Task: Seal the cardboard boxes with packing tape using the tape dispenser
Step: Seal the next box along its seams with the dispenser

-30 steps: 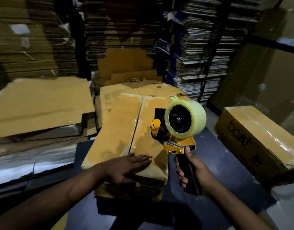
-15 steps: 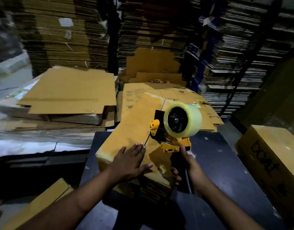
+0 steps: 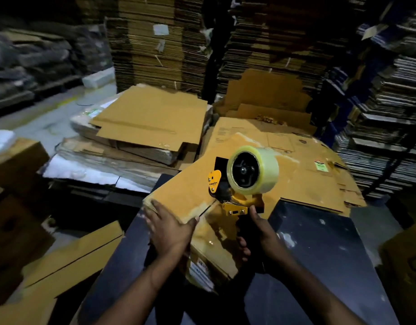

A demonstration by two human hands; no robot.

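A brown cardboard box [image 3: 185,193] lies on a dark table [image 3: 315,245], turned at an angle with its near left corner toward me. My left hand [image 3: 170,228] grips that corner, fingers curled over the top edge. My right hand [image 3: 261,233] grips the black handle of a yellow tape dispenser [image 3: 237,200]. The dispenser carries a roll of clear tape [image 3: 263,170] and sits at the near end of the box's centre seam.
Flattened cartons [image 3: 153,120] are stacked behind the table at left and behind the box [image 3: 308,174]. Tall stacks of flat cardboard [image 3: 160,48] fill the back. A loose cardboard sheet [image 3: 70,261] lies low on the left, another box [image 3: 406,268] at right.
My left hand slid from flat on the box top to gripping its near left corner. The box has swung round. My view has turned left. The dispenser stays in my right hand.
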